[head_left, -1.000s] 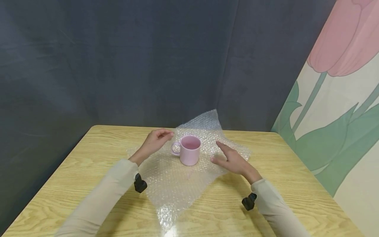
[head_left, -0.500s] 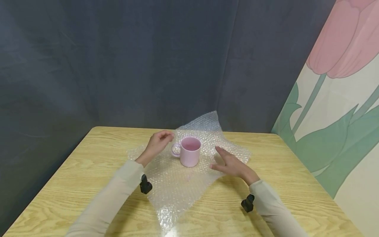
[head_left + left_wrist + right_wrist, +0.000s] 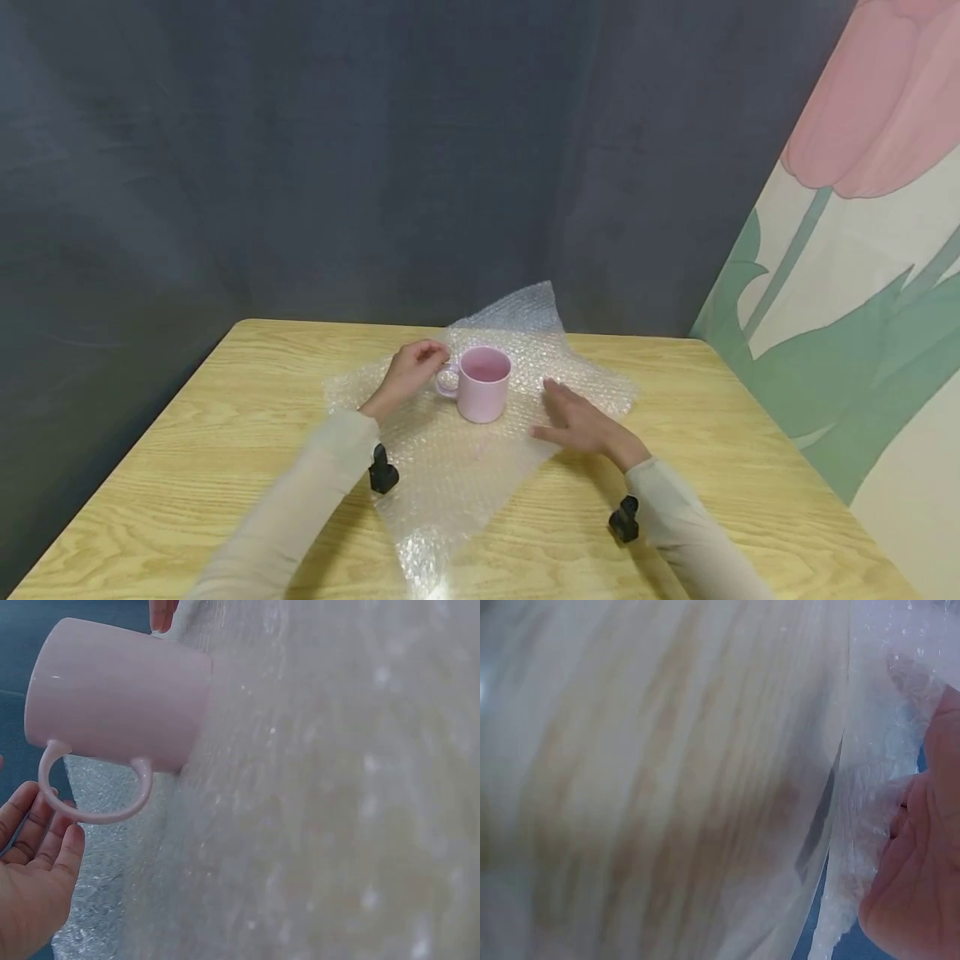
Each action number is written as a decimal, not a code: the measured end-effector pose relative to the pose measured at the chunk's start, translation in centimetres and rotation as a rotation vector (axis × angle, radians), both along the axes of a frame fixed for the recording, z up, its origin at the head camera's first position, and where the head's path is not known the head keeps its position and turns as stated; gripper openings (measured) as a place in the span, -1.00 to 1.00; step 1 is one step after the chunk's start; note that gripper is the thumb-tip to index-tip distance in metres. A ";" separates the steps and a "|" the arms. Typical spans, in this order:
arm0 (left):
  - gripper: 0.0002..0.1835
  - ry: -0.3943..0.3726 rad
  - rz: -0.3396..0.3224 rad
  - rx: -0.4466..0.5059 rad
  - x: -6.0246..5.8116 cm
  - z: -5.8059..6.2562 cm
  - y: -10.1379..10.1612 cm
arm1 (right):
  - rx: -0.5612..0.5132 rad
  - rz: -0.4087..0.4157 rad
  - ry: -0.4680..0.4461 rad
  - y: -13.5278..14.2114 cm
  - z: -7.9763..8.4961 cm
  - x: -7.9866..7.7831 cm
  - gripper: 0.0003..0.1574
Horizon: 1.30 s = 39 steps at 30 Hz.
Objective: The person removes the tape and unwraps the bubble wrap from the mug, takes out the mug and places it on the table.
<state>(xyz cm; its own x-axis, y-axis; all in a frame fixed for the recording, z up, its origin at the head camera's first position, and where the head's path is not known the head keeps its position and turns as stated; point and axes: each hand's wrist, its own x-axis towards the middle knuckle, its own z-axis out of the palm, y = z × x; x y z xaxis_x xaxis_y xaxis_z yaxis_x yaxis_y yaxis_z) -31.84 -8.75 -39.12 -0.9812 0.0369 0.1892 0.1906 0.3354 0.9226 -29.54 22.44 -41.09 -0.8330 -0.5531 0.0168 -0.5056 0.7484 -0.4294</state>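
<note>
A pink mug (image 3: 483,398) stands upright on a sheet of clear bubble wrap (image 3: 442,479), its handle (image 3: 97,816) pointing left. My left hand (image 3: 408,373) is beside that handle, fingers relaxed and slightly bent. In the left wrist view, the fingertips (image 3: 69,836) come right up to the handle's outer curve, without wrapping round it. On the mug's other side, my right hand (image 3: 588,423) hovers low over the wrap with thumb and fingers spread, holding nothing. The right wrist view shows its palm (image 3: 919,877) beside the raised edge of the wrap.
The wrap lies on a wood-grain table (image 3: 217,433), its far corner rising against the dark curtain (image 3: 412,167) behind. To the right is a wall panel (image 3: 885,292) with a painted tulip. A small black camera sits on each wrist.
My left hand has moved right, from just off the handle to its edge. My right hand has sunk slightly toward the wrap. The mug has stayed put.
</note>
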 end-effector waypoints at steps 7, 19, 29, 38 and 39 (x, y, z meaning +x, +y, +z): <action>-0.72 0.011 -0.027 0.013 -0.1 -0.7 0.3 | 0.040 0.007 -0.006 -0.2 -0.6 -0.1 0.18; -0.81 -0.006 -0.064 0.038 -0.6 -1.7 0.2 | 0.088 0.002 -0.072 -0.8 -0.4 0.1 0.21; -0.74 -0.030 -0.087 0.030 -1.0 -1.9 0.2 | 0.142 0.014 -0.107 -1.0 -0.3 0.1 0.18; -0.69 -0.045 -0.126 0.073 -1.2 -2.5 0.2 | 0.190 0.007 -0.104 -1.7 0.0 0.2 0.17; -0.69 -0.050 -0.128 0.078 -1.2 -2.5 0.2 | 0.190 0.009 -0.101 -1.7 0.0 0.2 0.17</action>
